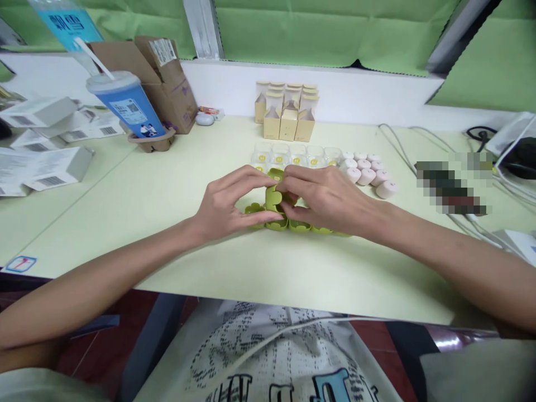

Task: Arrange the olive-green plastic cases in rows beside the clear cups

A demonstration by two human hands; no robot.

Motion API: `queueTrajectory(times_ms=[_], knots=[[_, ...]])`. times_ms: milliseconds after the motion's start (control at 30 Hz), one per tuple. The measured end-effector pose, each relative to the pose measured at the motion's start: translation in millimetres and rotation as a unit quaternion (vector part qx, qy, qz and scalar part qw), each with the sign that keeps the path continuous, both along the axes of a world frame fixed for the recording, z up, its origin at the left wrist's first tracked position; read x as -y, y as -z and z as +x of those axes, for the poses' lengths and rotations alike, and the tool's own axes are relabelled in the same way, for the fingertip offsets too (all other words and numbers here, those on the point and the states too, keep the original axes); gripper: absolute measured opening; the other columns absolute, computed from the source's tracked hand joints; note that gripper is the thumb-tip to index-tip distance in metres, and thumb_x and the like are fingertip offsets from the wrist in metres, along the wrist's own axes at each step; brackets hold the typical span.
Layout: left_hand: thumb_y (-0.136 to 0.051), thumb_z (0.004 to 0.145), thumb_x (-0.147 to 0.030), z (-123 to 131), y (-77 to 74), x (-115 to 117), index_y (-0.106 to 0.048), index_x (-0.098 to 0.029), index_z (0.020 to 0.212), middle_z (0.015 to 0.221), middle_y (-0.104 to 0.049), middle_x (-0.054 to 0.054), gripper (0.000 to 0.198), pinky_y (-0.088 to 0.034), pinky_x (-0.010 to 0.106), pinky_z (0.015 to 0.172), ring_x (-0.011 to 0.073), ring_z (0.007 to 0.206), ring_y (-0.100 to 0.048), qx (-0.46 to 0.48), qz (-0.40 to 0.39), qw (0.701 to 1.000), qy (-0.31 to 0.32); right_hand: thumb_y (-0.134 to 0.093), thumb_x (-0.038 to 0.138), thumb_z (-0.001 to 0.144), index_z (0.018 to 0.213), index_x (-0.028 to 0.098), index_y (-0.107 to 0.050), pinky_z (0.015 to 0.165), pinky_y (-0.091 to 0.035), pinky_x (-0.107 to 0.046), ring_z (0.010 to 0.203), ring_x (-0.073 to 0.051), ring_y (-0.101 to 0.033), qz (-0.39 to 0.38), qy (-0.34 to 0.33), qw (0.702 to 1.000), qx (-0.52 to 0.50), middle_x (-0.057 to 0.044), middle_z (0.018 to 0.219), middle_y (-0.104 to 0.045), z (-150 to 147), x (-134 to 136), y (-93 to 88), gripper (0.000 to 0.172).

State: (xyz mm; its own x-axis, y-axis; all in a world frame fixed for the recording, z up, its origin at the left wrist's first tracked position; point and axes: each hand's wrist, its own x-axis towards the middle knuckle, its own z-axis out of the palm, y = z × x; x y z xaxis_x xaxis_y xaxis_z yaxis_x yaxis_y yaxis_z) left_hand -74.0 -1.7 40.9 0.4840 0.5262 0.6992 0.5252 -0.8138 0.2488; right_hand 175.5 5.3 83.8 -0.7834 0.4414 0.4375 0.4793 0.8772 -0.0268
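Observation:
Both my hands meet at the middle of the pale green table (pixel 167 223). My left hand (pixel 228 206) and my right hand (pixel 324 198) pinch a small olive-green flower-shaped box (pixel 274 195) between their fingertips, held just above the tabletop. A row of similar green boxes (pixel 299 226) lies on the table under my hands, partly hidden. Behind them stand a row of clear cups with yellow lids (pixel 293 156) and a cluster of pale pink round pieces (pixel 368 173).
Several small beige cartons (pixel 288 114) stand at the back by the white ledge. A blue drink cup with a straw (pixel 129 106) and a brown cardboard box (pixel 167 78) sit at back left, white boxes (pixel 46 167) at far left, cables (pixel 419 156) at right.

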Motion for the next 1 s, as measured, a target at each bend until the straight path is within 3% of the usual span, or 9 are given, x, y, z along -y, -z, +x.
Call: queueTrajectory(times_ms=[233,367,500,633,700,800,900,1000], knots=[[-0.082,0.096,-0.06,-5.7,-6.6,-8.1,-0.076,-0.026,0.122,0.116,-0.083,0.008,0.043,-0.065,0.043,0.096,0.0234,0.105,-0.079,0.013,0.003,1.0,0.004,-0.058,0.016,0.095,0.092,0.018,-0.068,0.063,-0.036,-0.029,0.066,-0.012,-0.051,-0.019,-0.023,0.998,-0.057,-0.004,0.085,-0.068,11.6,-5.0,-18.6,0.011],[-0.083,0.093,-0.064,-13.4,-6.8,-19.1,-0.076,-0.026,0.116,0.115,-0.083,0.008,0.045,-0.065,0.045,0.098,0.0239,0.104,-0.078,0.046,-0.04,0.998,-0.018,-0.065,0.025,0.098,0.096,0.018,-0.072,0.065,-0.038,-0.029,0.07,-0.013,-0.054,-0.018,-0.005,0.998,-0.054,-0.003,0.085,-0.067,21.0,-7.9,-31.7,0.01],[-0.087,0.092,-0.06,-10.7,-6.6,-15.4,-0.078,-0.026,0.119,0.114,-0.084,0.008,0.045,-0.066,0.044,0.096,0.0241,0.103,-0.079,0.042,-0.015,0.999,0.011,-0.068,0.034,0.102,0.109,0.018,-0.078,0.06,-0.03,-0.03,0.073,-0.014,-0.051,0.006,0.016,0.999,-0.048,-0.008,0.098,-0.067,14.0,-11.1,-13.0,0.021],[-0.086,0.094,-0.051,-2.3,-7.4,-5.3,-0.077,-0.028,0.124,0.113,-0.084,0.006,0.039,-0.066,0.04,0.091,0.0223,0.102,-0.08,0.026,0.023,0.998,0.05,-0.06,0.028,0.104,0.098,0.017,-0.077,0.056,-0.023,-0.031,0.069,-0.013,-0.045,0.016,0.025,0.999,-0.012,-0.008,0.099,-0.065,4.7,-10.4,4.1,0.021],[-0.083,0.097,-0.049,-1.6,-8.1,-4.4,-0.077,-0.029,0.125,0.108,-0.084,0.005,0.035,-0.066,0.04,0.089,0.0217,0.098,-0.08,0.016,0.01,0.999,0.047,-0.061,0.024,0.099,0.094,0.016,-0.074,0.056,-0.029,-0.031,0.068,-0.013,-0.047,0.01,0.017,1.0,-0.016,-0.008,0.098,-0.065,7.7,-7.6,-3.7,0.016],[-0.072,0.104,-0.042,-5.9,-8.8,-9.9,-0.08,-0.028,0.114,0.1,-0.082,0.004,0.018,-0.066,0.04,0.088,0.02,0.09,-0.078,0.023,-0.008,1.0,0.019,-0.066,0.019,0.088,0.088,0.02,-0.07,0.064,-0.047,-0.034,0.073,-0.016,-0.057,-0.048,0.012,0.997,-0.051,-0.009,0.099,-0.068,20.6,-1.6,-32.4,0.004],[-0.076,0.101,-0.044,-10.9,-8.4,-18.5,-0.078,-0.025,0.104,0.11,-0.08,0.007,0.02,-0.068,0.04,0.093,0.0209,0.1,-0.077,0.03,-0.036,0.999,0.007,-0.066,0.018,0.086,0.086,0.025,-0.068,0.071,-0.059,-0.039,0.083,-0.022,-0.069,-0.137,0.088,0.985,-0.058,-0.009,0.103,-0.075,30.0,2.0,-58.9,0.007],[-0.078,0.099,-0.044,-11.7,-6.4,-23.0,-0.076,-0.023,0.114,0.121,-0.076,0.009,0.026,-0.07,0.037,0.091,0.0206,0.109,-0.075,0.042,-0.067,0.997,0.02,-0.068,0.019,0.087,0.088,0.024,-0.07,0.079,-0.064,-0.041,0.087,-0.024,-0.075,-0.193,0.139,0.971,-0.024,-0.007,0.103,-0.08,29.5,0.5,-68.8,0.005]])
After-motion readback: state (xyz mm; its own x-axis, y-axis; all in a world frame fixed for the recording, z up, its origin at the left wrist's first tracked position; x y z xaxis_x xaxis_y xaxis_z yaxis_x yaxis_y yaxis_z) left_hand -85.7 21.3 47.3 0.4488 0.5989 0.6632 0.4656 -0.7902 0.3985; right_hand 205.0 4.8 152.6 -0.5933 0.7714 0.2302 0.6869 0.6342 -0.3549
